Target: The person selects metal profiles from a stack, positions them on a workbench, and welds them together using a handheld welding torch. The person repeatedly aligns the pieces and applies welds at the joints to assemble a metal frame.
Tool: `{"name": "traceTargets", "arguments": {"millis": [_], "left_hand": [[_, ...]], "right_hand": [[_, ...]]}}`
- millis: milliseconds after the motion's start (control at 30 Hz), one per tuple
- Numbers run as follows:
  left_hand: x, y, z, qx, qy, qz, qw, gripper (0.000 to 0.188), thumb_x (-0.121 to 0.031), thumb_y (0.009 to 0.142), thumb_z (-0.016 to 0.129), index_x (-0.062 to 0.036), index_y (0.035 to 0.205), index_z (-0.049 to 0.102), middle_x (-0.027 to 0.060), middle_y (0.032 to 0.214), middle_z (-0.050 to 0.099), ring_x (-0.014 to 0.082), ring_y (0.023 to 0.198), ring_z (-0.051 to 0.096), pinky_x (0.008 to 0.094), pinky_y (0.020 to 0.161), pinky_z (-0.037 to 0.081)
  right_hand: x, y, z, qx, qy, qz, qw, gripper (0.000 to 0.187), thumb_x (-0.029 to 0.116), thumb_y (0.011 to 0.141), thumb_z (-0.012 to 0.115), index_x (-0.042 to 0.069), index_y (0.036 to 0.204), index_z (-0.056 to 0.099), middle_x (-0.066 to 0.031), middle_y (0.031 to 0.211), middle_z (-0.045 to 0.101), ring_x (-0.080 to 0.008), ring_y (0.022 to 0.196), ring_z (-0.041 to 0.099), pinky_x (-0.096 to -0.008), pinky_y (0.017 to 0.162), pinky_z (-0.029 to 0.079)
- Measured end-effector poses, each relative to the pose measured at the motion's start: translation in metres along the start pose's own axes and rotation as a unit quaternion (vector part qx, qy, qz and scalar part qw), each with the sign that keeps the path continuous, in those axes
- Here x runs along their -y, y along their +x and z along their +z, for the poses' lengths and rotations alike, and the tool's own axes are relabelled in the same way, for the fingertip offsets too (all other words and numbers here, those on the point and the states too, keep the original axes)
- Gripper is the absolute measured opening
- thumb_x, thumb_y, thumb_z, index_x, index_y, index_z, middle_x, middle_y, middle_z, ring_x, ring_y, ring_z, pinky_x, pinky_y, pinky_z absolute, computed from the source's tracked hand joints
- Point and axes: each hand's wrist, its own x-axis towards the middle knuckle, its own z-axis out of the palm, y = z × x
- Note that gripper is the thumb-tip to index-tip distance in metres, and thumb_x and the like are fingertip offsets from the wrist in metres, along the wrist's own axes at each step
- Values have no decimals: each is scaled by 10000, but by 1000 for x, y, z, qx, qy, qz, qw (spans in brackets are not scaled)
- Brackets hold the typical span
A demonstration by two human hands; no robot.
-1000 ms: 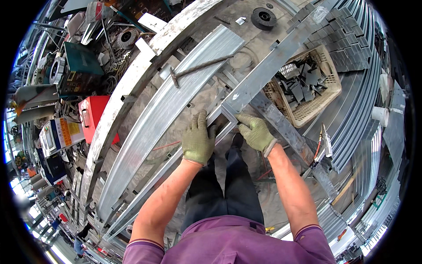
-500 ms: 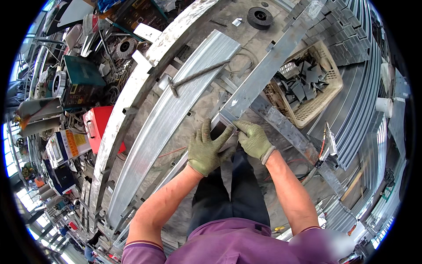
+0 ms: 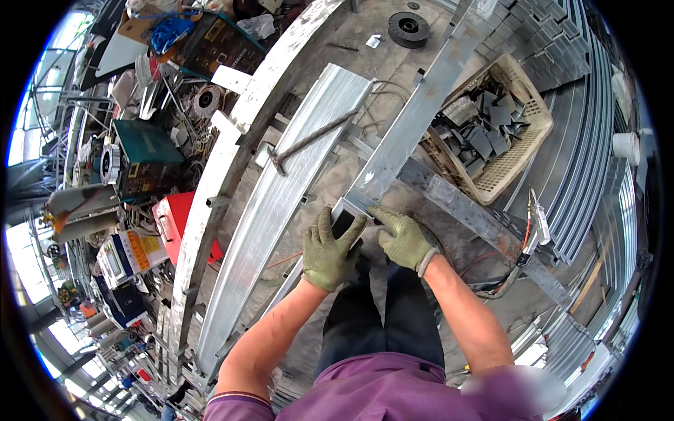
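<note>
A long grey metal beam slopes from the upper right down to its near end in front of me. At that end is the rim of a rectangular metal tube with a dark hollow opening. My left hand, in an olive-green work glove, spans this opening with thumb and fingers on opposite sides. Against the tube's right edge rest the fingertips of my right hand, gloved alike, its thumb bent below. The undersides of both hands' fingers are hidden. A hammer lies across a wide silver metal channel to the left.
A cream plastic crate of dark metal pieces stands right of the beam. Beyond it lie stacked metal profiles. A torch-like tool with a hose sits at right. At left are a curved white beam, a red case and machines.
My view has shifted, so the beam, hammer and channel appear lower. Both hands stay at the tube end; the right thumb stands slightly farther from its index finger.
</note>
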Motion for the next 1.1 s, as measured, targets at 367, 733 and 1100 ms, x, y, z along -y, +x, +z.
{"name": "traceTargets", "arguments": {"millis": [367,733,1100], "left_hand": [[1,-3,7,17,16,0,1000,681,-310,849,834,-319,1503,645,333,1503,466,493,1281,537,568,1030,460],[7,-4,19,-26,-46,48,997,771,-171,754,818,-234,1505,659,376,1572,446,558,1416,463,615,1132,399],[4,-4,0,21,-29,25,999,702,-109,695,855,-144,1387,739,364,1596,428,535,1445,471,578,1157,428]], "right_hand": [[-37,-103,-16,-126,89,213,965,394,98,984,654,-25,1357,683,-155,1115,777,-214,1012,743,-351,919,581],[-163,-285,-207,-491,-134,377,773,498,258,924,740,-53,1310,691,-247,1253,740,-362,1167,713,-441,1045,533],[-294,-287,-304,-368,-143,435,809,653,505,824,883,-49,1151,772,-163,1083,790,-287,963,721,-462,870,557]]}}
